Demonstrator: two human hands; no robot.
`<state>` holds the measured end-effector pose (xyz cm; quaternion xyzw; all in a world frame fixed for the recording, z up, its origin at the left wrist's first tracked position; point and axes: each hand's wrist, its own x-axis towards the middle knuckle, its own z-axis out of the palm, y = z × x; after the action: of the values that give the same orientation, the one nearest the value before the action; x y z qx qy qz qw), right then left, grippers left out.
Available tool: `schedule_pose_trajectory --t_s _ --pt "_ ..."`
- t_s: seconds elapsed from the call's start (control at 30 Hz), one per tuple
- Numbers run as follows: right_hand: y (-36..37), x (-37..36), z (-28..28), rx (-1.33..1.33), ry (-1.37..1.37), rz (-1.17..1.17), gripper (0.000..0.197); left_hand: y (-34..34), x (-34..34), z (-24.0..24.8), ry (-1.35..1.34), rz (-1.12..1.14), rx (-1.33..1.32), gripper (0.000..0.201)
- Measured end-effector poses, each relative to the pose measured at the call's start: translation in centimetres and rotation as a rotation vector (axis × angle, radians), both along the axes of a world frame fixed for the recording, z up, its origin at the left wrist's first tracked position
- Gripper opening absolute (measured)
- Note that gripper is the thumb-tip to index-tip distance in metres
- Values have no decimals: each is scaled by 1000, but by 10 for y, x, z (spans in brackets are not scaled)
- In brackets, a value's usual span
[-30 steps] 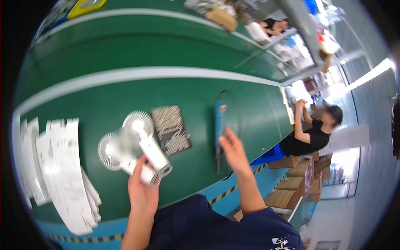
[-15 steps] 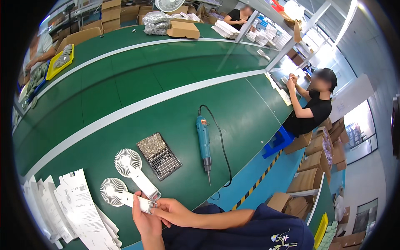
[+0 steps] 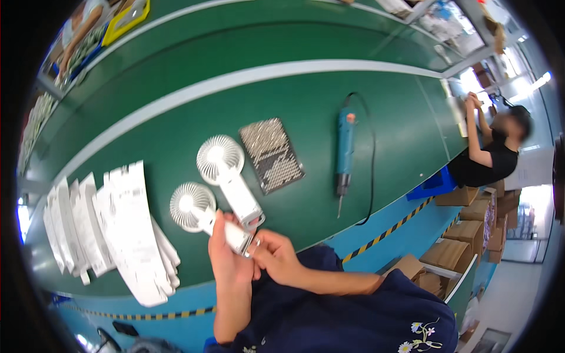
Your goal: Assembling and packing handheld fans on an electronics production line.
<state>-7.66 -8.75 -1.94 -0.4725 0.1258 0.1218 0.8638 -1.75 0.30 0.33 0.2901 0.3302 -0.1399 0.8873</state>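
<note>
My left hand (image 3: 231, 259) is closed around the handle of a white handheld fan (image 3: 193, 206), its round grille pointing up and to the left. At the base end of that handle, my right hand (image 3: 275, 257) pinches a small shiny loop or clip; its exact shape is partly hidden by the fingers. Just beyond lies a second white handheld fan (image 3: 240, 200), flat on the green bench, with a similar loop at its base. A black tray of small metal screws (image 3: 272, 154) rests beside this fan's head.
A teal electric screwdriver (image 3: 345, 141) with a black cord lies right of the tray. Flattened white printed cartons (image 3: 132, 229) are stacked at the left. A person in black (image 3: 491, 147) sits at the far right, by a blue stool (image 3: 432, 185). A pale rail (image 3: 235, 76) crosses the bench.
The view has tilted downward and turned, so the bench things appear higher and farther right. Both hands stay on the same fan, and the second fan still lies beside it.
</note>
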Motion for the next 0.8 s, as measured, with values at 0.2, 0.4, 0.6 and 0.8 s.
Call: schedule_pose_trajectory --t_s 0.2,0.4,0.6,0.8 --pt "-1 -2 11 -137 -14 -80 13 3 -2 -14 -30 -74 -9 22" --pt "-8 -8 10 -77 -8 14 14 2 7 1 -161 -17 -21 42" --pt "-14 5 10 -75 30 147 13 4 -1 -9 -128 -103 42 38" --pt "-19 19 9 -241 13 291 14 5 2 -8 -144 -84 39 36"
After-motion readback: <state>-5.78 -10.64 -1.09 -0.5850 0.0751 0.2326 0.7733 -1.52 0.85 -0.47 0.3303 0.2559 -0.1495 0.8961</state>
